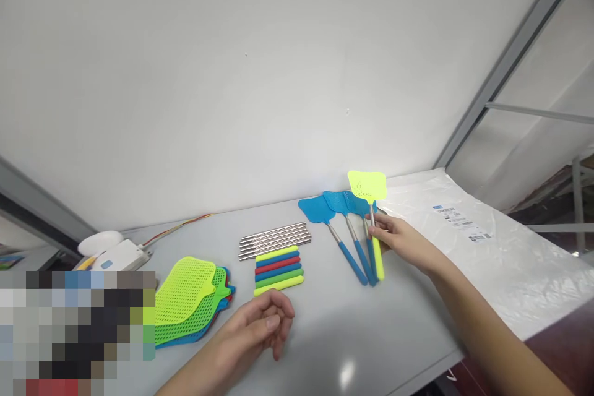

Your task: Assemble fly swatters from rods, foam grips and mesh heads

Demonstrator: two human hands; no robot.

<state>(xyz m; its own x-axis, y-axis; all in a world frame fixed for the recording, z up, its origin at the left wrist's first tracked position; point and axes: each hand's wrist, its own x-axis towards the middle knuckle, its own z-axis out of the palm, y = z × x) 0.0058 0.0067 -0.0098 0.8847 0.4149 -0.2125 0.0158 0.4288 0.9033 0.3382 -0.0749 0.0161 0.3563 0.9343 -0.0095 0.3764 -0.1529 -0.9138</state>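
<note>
My right hand (394, 235) grips a yellow fly swatter (367, 186) by its metal shaft, just above the yellow handle. Beside it on the table lie several blue fly swatters (317, 209), heads toward the wall, partly overlapping. My left hand (260, 325) hovers over the front of the table with loosely curled fingers, holding nothing. Just beyond it is a row of coloured handles (278, 269) in yellow, blue, red and green. Metal rods (275, 240) lie side by side behind them. To the left, loose swatter heads (188, 291) are stacked, yellow on top, then green and blue.
A white wall (278, 74) stands behind the grey table (338, 334). White plastic wrapping (440, 229) with a printed label covers the right side. At the back left sit a white device (123, 257), a white round object (100, 242) and thin coloured wires (179, 223).
</note>
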